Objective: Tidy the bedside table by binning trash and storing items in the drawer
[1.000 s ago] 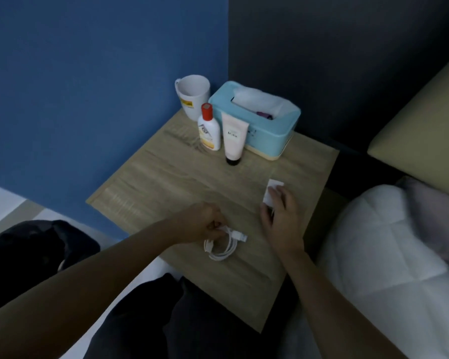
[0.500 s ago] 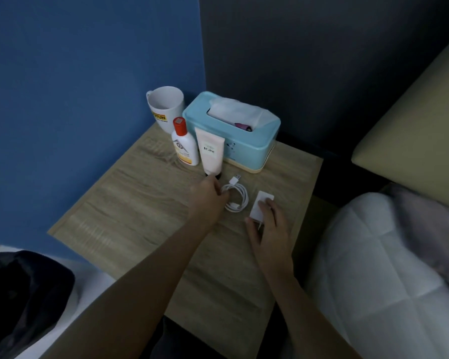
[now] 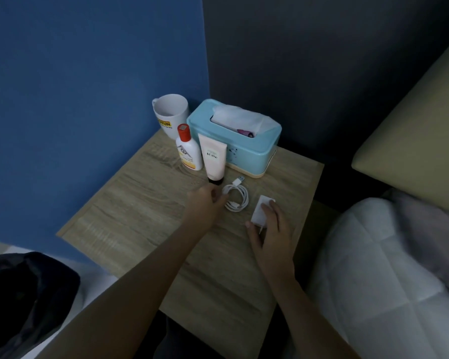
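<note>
A coiled white cable [image 3: 236, 198] lies on the wooden bedside table [image 3: 140, 211], in front of the tissue box. My left hand [image 3: 205, 203] reaches in from the lower left and pinches the coil's left edge with curled fingers. Right of the coil lies a white charger block [image 3: 259, 211] with its prongs pointing toward me. My right hand [image 3: 267, 229] holds it, fingers laid over its top and thumb at its near left corner. Most of the charger's near end is hidden under that hand.
At the back of the table stand a white mug [image 3: 171, 112], a white bottle with a red cap [image 3: 188, 151], a pink tube on its black cap [image 3: 213, 159] and a light blue tissue box [image 3: 244, 149]. A bed with a white duvet [image 3: 386, 268] is on the right; something dark [image 3: 24, 294] lies lower left.
My left hand carried the cable from the table's near edge to just in front of the tube. My right hand stayed on the charger. The view shifted.
</note>
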